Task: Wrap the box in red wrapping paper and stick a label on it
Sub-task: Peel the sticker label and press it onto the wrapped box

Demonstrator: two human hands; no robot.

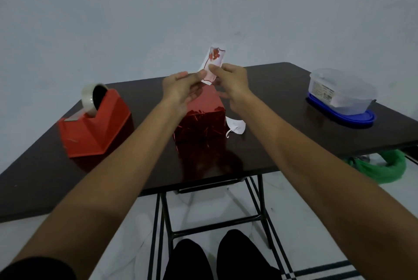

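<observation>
Right, label (212,61) was up in the air, white with a red print, held upright above the box (201,121) and not touching it. Left hand (181,89) pinched its lower left edge between thumb and fingers; right hand (230,82) pinched its right edge with thumb and forefinger, other fingers loose. Box sat wrapped in shiny red paper around the middle of the tabletop (294,80), crinkled folds on the near face. White paper scrap (235,127) lay flat just beside the box on its right, curled at one end. Red tape dispenser (95,125) stood toward the left edge, roll of tape (90,96) mounted at its far end. Clear plastic container (339,91) rested on a blue lid (352,119) near the far right corner. Green bag (384,168) lay on the floor below the right edge
</observation>
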